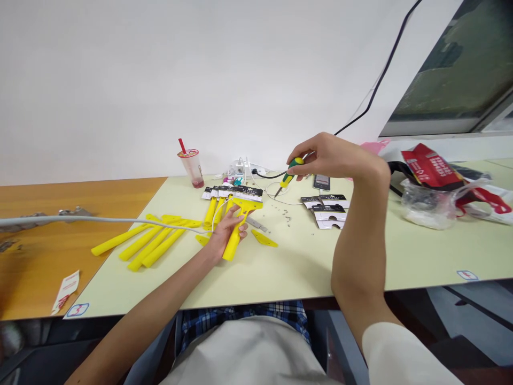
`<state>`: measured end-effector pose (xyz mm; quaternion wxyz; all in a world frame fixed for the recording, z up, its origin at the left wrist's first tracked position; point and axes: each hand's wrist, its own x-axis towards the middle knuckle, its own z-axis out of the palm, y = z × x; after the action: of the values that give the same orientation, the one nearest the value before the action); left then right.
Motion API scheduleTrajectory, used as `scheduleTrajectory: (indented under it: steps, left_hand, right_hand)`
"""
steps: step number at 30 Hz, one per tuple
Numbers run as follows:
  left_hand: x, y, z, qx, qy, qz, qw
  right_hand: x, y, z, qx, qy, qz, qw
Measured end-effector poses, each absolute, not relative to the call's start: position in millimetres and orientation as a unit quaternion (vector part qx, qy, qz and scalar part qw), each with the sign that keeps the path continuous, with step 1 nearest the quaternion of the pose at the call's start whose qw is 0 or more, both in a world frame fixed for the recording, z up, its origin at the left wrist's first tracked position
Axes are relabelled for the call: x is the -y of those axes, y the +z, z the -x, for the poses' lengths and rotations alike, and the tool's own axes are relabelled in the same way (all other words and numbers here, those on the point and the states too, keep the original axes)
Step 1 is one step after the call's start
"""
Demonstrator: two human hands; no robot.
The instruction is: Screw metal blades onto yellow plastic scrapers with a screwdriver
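My left hand (225, 234) is wrapped around the handle of a yellow scraper (231, 247), whose wide head carries a black-and-white card (251, 193). In my right hand (323, 154), raised over the table, is a green and yellow screwdriver (287, 179) with its tip pointing down, apart from the scraper. Small screws (286, 214) lie scattered below it. Beside the scraper are a loose yellow plate (264, 238) and a grey metal strip (256, 224). Behind my left hand lie more yellow scrapers with cards (210, 211).
Several yellow handles (154, 243) lie at left. Black-and-white cards (329, 213) and a phone (321, 182) are on the right. A drink cup (193, 168) stands near the wall by a power strip (240, 170). A white cable (120, 220) crosses in front; bags (430, 200) sit far right.
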<state>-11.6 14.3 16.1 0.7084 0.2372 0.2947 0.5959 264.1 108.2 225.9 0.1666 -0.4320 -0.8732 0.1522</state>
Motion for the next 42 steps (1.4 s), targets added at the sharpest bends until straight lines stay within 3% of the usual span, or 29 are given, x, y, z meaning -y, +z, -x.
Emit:
scheduleTrajectory:
  steps: [8, 42]
  left_hand:
    - [-14.6, 14.2, 13.2, -0.294, 0.598, -0.216, 0.714]
    - [-15.7, 16.1, 9.9, -0.273, 0.605, -0.176, 0.727]
  right_hand:
    - [-85.8, 229.3, -253.3, 0.884, 0.159, 0.378, 0.226]
    - [-96.5, 219.4, -222.2, 0.916, 0.187, 0.31, 0.172]
